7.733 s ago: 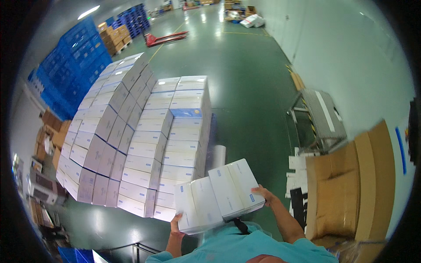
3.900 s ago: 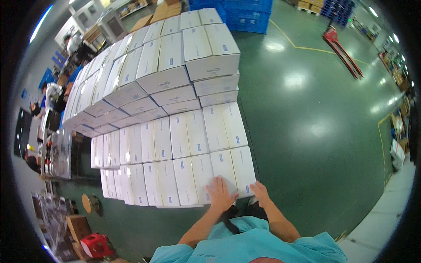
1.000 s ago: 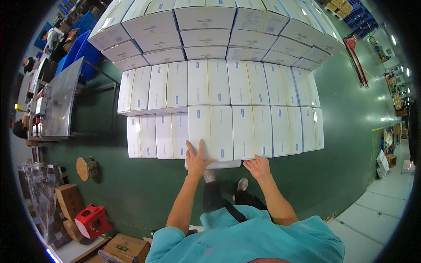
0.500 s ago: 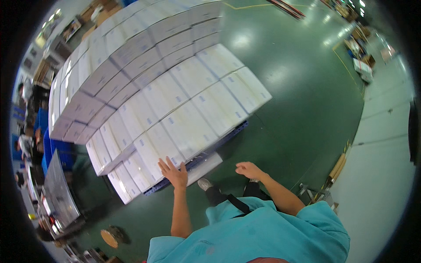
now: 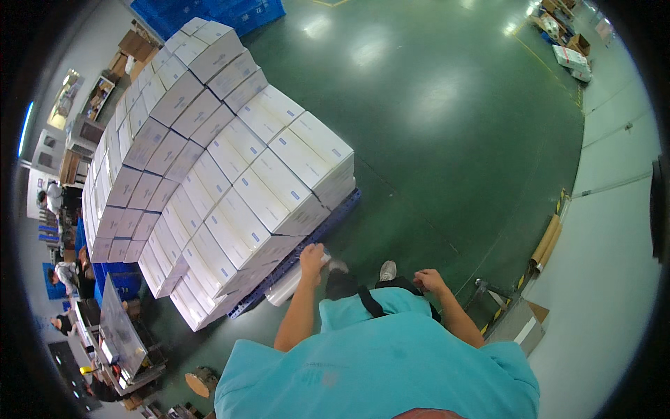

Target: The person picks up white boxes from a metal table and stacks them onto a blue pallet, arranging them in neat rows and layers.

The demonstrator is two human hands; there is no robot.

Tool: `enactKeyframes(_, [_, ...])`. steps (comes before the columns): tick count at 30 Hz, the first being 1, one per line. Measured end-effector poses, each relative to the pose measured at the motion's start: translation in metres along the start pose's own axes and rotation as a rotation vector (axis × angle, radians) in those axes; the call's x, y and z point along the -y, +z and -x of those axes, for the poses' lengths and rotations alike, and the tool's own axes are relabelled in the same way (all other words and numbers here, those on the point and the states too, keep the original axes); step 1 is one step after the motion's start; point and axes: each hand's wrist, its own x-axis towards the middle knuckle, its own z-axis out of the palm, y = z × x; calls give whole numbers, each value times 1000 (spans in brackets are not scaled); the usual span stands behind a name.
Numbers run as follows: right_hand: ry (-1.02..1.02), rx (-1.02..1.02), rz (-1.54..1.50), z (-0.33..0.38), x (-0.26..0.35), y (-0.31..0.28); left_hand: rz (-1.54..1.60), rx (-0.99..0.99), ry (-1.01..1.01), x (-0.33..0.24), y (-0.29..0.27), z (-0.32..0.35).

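Observation:
White cartons [image 5: 250,209] stand in stepped layers on a blue pallet [image 5: 347,207], to the left of my body. My left hand [image 5: 312,262] hangs by the pallet's near right edge, apart from the cartons. Its fingers are curled in and I see nothing held. Below it, a long whitish piece that looks like a roll [image 5: 282,288] lies low against the pallet, partly hidden by my hand and forearm. My right hand [image 5: 428,281] is in front of my right side, its fingers closed with nothing visible in them.
Blue crates [image 5: 202,12] stand behind the stack. At the right wall are brown rolls [image 5: 546,244] and a grey box [image 5: 515,328]. A metal-topped table [image 5: 120,334] stands left, with other people [image 5: 68,277] beyond. A round wooden stool [image 5: 201,383] is at lower left.
My left hand has come off the carton tops, back toward me, and its spread fingers have curled. My right hand has lowered toward my body. The view has shifted, showing the stack farther left.

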Motion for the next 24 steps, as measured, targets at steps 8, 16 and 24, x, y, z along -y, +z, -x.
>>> enactKeyframes(8, [-143,294,-69,-32,162,32,730,-54,-156,-39,33,-102])
enactKeyframes(16, [-496,48,381,-148,337,78,929,-67,-32,-42,22,-168])
enactKeyframes(24, [-384,173,488,-188,435,148,1304,-223,-139,-86,41,-137])
